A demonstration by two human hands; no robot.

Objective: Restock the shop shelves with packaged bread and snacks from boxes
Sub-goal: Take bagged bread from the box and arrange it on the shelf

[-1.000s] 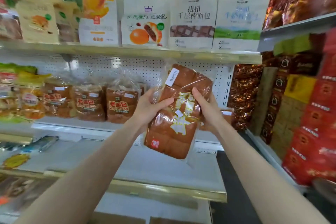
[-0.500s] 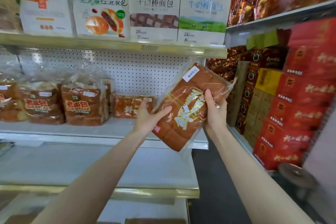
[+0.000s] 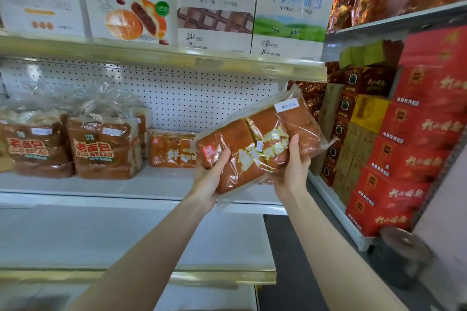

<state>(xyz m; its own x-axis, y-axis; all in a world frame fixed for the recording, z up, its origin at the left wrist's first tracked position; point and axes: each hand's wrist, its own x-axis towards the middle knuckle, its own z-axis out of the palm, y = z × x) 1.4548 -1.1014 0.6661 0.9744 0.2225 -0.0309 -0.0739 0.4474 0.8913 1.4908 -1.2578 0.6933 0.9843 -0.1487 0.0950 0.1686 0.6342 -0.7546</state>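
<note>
A clear-wrapped brown bread pack (image 3: 255, 141) with yellow lettering hangs tilted, nearly sideways, in front of the right end of the middle shelf (image 3: 141, 185). My left hand (image 3: 211, 179) grips its lower left end and my right hand (image 3: 294, 166) grips its lower right side. A matching bread pack (image 3: 171, 150) lies on the shelf just behind and to the left of it. Two "Old Bread" loaves (image 3: 101, 146) in clear bags stand further left on the same shelf.
The top shelf (image 3: 161, 54) carries white bread bags (image 3: 217, 5). Right of the bay, stacked red boxes (image 3: 414, 149) and dark boxes fill a side rack. A lower white shelf (image 3: 126, 242) juts out beneath my arms. A round metal thing (image 3: 404, 250) sits on the floor.
The bread pack has turned from upright to nearly sideways and moved right toward the shelf's right end. My view has shifted right and closer to the shelves.
</note>
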